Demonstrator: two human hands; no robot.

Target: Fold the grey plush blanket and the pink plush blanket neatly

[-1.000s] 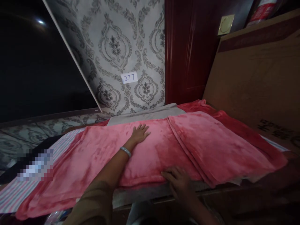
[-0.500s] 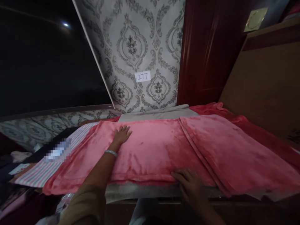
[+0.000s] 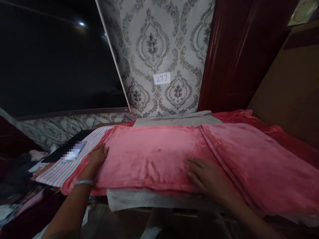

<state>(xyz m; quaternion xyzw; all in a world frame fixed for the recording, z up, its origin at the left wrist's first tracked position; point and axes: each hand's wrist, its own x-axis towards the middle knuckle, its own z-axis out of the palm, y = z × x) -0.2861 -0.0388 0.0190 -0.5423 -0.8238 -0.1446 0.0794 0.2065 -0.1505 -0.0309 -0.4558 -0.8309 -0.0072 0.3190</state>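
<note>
A pink plush blanket [image 3: 149, 142] lies folded in a long strip across the surface in front of me, with a layered fold edge running down its right part. My left hand [image 3: 98, 156], a band at its wrist, rests on the blanket close to its left edge, fingers out and holding nothing. Farther right, my right hand [image 3: 201, 172] lies flat on the blanket left of the fold edge, also open. Beneath the blanket, a grey cloth [image 3: 139, 199] sticks out at the front and at the back.
On the left is a striped cloth [image 3: 54, 172] with a blurred-out item on it. A large black screen [image 3: 57, 59] stands behind. A paper marked 277 [image 3: 161, 78] is on the patterned wall. At right are red fabric [image 3: 286, 137] and a big brown cardboard box [image 3: 291, 83].
My left hand has moved from the blanket's upper middle toward its left edge. My right hand has slid from the front edge farther onto the blanket. The view has shifted left.
</note>
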